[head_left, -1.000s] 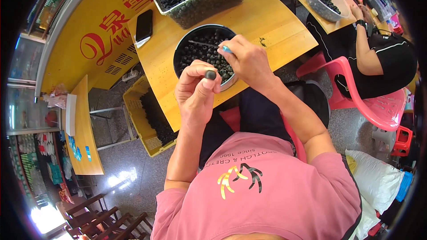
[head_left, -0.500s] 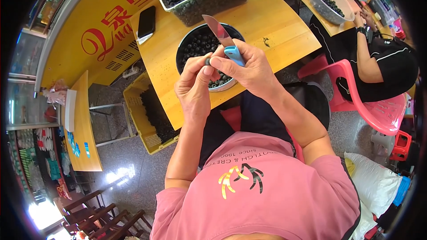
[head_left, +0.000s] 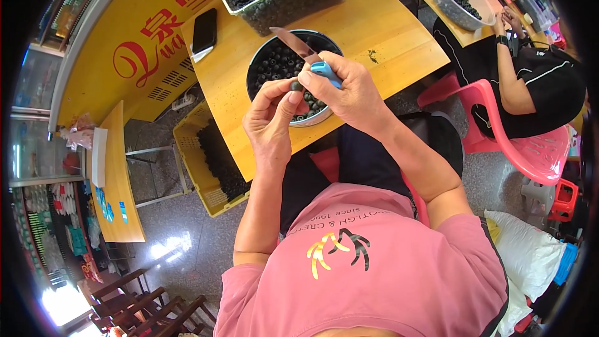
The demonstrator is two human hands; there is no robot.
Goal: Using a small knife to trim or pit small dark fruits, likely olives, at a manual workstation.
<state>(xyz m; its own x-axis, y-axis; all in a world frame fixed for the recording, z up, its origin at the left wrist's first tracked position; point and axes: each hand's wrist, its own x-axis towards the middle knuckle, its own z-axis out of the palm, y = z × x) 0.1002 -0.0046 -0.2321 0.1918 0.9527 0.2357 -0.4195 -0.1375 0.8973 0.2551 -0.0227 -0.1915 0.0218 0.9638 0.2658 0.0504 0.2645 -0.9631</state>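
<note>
My left hand (head_left: 269, 121) pinches a small dark round fruit (head_left: 296, 86) between thumb and fingertips. Wrapped in my right hand (head_left: 354, 95) is a knife (head_left: 326, 73) with a blue handle, its blade pointing up and to the left. The right thumb rests close against the fruit, and I cannot tell whether the blade touches it. Both hands hover over the near side of a round bowl (head_left: 250, 80), which holds many of the same dark fruits (head_left: 279, 61). My hands hide part of the bowl.
A clear tub (head_left: 293, 1) heaped with dark fruits stands behind the bowl on the wooden table (head_left: 399, 37). A black phone (head_left: 204, 30) lies to its left. Below the table's left edge sits a yellow crate (head_left: 206, 195) of dark pieces. Another person (head_left: 530, 81) sits at right.
The knife has tipped further left and its blade sits lower. The right fingers have shifted on the handle, while the left hand still pinches the fruit in almost the same place.
</note>
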